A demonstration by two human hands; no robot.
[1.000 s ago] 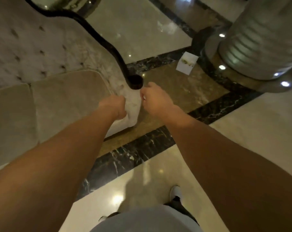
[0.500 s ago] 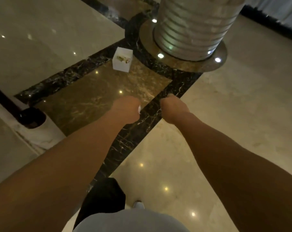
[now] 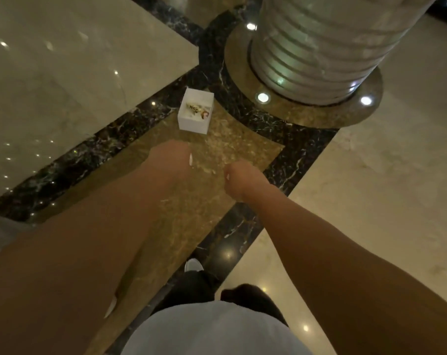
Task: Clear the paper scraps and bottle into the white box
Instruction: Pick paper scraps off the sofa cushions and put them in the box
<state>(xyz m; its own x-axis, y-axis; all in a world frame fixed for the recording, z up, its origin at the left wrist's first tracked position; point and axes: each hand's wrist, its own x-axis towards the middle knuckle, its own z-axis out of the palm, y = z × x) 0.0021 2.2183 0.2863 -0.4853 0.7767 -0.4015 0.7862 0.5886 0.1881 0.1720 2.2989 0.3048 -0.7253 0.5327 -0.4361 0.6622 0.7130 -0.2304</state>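
Note:
A small open white box (image 3: 193, 123) stands on the brown marble floor panel ahead of me, with crumpled wrappers (image 3: 197, 109) lying inside it. My left hand (image 3: 171, 160) is a closed fist just short of the box, and a sliver of white paper scrap (image 3: 191, 159) shows at its edge. My right hand (image 3: 239, 176) is also closed, lower and to the right, with a bit of white paper (image 3: 227, 177) peeking from its fingers. No bottle is in view.
A wide ribbed column (image 3: 319, 44) on a round bronze base with floor lights (image 3: 263, 97) rises right behind the box. Black marble bands (image 3: 299, 160) frame the brown panel. My shoe (image 3: 193, 265) and dark trouser legs show below.
The view has swung from the sofa to the floor by the column. The white box is now closer and more central. Both fists have stayed closed and moved toward it.

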